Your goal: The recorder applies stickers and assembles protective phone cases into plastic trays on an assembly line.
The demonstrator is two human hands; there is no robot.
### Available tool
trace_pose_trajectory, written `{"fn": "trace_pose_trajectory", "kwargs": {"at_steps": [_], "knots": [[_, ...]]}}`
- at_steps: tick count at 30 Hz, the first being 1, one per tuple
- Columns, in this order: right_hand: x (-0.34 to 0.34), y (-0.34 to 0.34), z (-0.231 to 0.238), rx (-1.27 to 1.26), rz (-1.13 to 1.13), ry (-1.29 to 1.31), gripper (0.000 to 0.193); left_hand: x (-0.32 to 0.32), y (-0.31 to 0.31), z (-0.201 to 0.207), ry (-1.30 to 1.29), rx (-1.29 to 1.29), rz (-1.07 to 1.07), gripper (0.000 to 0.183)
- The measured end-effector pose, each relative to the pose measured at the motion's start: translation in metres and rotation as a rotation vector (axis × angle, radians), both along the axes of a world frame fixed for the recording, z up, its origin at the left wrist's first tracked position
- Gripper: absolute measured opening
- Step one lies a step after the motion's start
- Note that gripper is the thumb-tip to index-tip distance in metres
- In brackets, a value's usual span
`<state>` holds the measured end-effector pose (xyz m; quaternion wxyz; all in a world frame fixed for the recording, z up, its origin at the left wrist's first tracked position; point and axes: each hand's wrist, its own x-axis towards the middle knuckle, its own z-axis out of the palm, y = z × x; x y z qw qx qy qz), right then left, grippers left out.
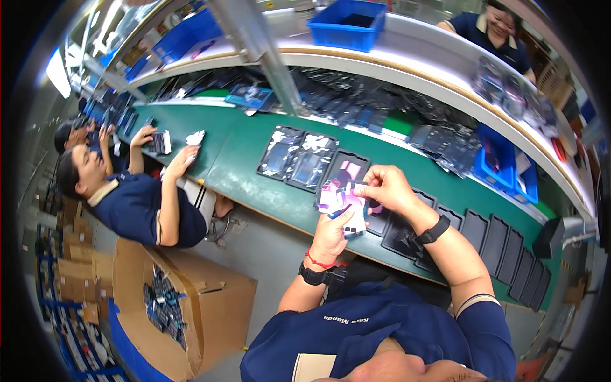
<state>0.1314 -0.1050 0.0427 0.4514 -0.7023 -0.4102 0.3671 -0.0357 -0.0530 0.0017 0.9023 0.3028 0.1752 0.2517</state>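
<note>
My left hand [332,237] is closed around a fanned bunch of glossy pink and white flat sheets [347,202], held up over the bench's near edge. Against the sheets' upper right corner, my right hand [388,188] has its thumb and fingers pinched together on an edge; the exact piece between them is too small to make out. Just beyond my hands lies a black shallow tray [333,167] with a shiny pinkish piece in it. To its left, two more black trays hold clear-wrapped flat items [280,153].
Overlapping black trays [474,232] run along the green bench [238,149] to the right. Dark plastic-wrapped pieces [344,92] lie under the shelf, which bears a blue bin [349,25]. A carton [219,318] stands at lower left; co-workers [146,210] are left and beyond the shelf.
</note>
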Motion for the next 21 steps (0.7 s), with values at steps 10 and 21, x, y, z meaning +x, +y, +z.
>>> {"fn": "trace_pose_trajectory", "kwargs": {"at_steps": [10, 21], "knots": [[0.055, -0.117, -0.022, 0.095, -0.323, 0.152, 0.005, 0.023, -0.02, -0.008, 0.036, -0.013, -0.13, 0.034], [0.026, -0.128, -0.011, 0.133, -0.373, -0.092, 0.022, 0.067, -0.062, 0.004, 0.12, 0.151, -0.247, 0.026]]}}
